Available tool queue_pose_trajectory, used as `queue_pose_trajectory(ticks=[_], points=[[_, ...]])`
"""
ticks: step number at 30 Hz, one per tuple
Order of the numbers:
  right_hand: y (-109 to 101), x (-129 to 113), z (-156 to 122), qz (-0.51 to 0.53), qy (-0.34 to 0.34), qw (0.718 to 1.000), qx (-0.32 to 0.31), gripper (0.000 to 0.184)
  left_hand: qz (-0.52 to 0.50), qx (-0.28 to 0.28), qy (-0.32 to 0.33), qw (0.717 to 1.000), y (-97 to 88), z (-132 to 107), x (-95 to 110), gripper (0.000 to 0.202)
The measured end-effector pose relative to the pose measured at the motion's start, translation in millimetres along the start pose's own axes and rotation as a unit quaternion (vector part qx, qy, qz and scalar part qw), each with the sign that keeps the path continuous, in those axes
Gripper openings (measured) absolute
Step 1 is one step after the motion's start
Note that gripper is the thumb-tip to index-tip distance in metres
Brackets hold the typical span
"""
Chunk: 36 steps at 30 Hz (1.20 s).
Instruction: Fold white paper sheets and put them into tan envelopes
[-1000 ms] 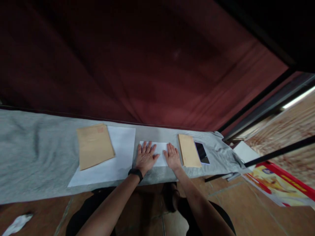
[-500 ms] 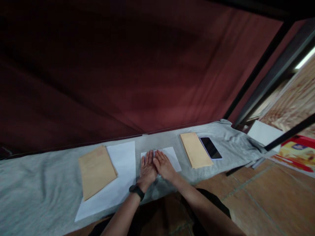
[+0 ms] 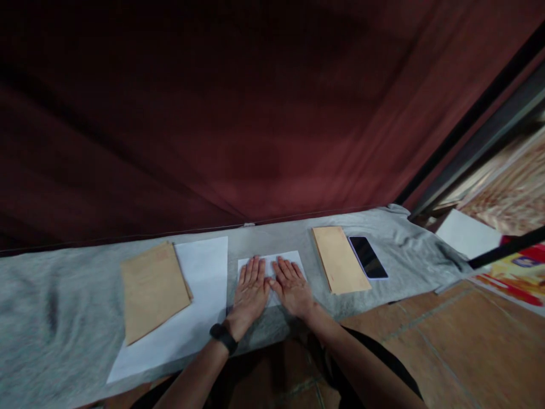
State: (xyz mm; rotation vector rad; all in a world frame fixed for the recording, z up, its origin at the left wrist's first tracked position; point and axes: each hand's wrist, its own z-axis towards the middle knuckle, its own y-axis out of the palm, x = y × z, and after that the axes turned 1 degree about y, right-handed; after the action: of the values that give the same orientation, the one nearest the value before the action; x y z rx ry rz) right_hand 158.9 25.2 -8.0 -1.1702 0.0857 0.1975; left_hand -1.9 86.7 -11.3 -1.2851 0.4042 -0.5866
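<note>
A small white sheet of paper [image 3: 272, 262] lies in front of me, largely covered by my hands. My left hand [image 3: 250, 289] rests flat on its left half, palm down, with the fingers stretched out. On the right half lies my right hand [image 3: 293, 287], also flat, its fingers slightly spread. The two thumbs nearly meet over the middle of the sheet. Left of it, brown envelopes [image 3: 154, 289] lie on a larger white sheet [image 3: 208, 278]. To the right is a stack of long tan envelopes [image 3: 342, 261].
A smartphone [image 3: 368, 258] lies just right of the tan stack. Grey cloth [image 3: 63, 295] covers the narrow bench, with a dark red curtain [image 3: 255, 142] behind it. At the right stand dark metal bars [image 3: 472, 122], a white box [image 3: 467, 232] and a red-yellow carton [image 3: 522, 272].
My hands have moved apart, the right one sliding rightward from beside the left across the paper. Both stay flat on the sheet. The view has shifted slightly.
</note>
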Motion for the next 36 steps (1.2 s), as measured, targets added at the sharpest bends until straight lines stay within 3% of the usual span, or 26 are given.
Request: queue_pose_trajectory(ticks=[12, 17, 20, 23, 28, 33, 36], points=[[-8, 38, -14, -0.049, 0.045, 0.998, -0.004, 0.061, 0.025, 0.018, -0.096, 0.995, -0.9, -9, -11, 0.077], [-13, 44, -16, -0.060, 0.059, 0.996, -0.012, 0.063, 0.038, 0.025, -0.113, 0.993, -17.1, -14, -10, 0.068], [-17, 43, -14, -0.061, 0.063, 0.996, -0.020, 0.063, 0.022, 0.057, -0.071, 0.996, -34.1, -16, 4, 0.063], [-22, 39, -11, -0.058, 0.076, 0.995, -0.033, 0.062, -0.021, 0.058, 0.018, 0.998, -41.2, -17, 27, 0.063], [-29, 26, 1, -0.004, 0.070, 0.996, -0.062, 0.057, -0.067, 0.042, 0.060, 0.995, -21.2, -20, 48, 0.062], [-26, 8, 16, 0.087, -0.020, 0.989, -0.119, 0.053, -0.067, 0.061, 0.081, 0.993, 2.2, -24, 41, 0.061], [-22, 3, 20, 0.092, -0.017, 0.988, -0.124, 0.054, -0.054, 0.064, 0.083, 0.993, 8.2, -25, 35, 0.062]])
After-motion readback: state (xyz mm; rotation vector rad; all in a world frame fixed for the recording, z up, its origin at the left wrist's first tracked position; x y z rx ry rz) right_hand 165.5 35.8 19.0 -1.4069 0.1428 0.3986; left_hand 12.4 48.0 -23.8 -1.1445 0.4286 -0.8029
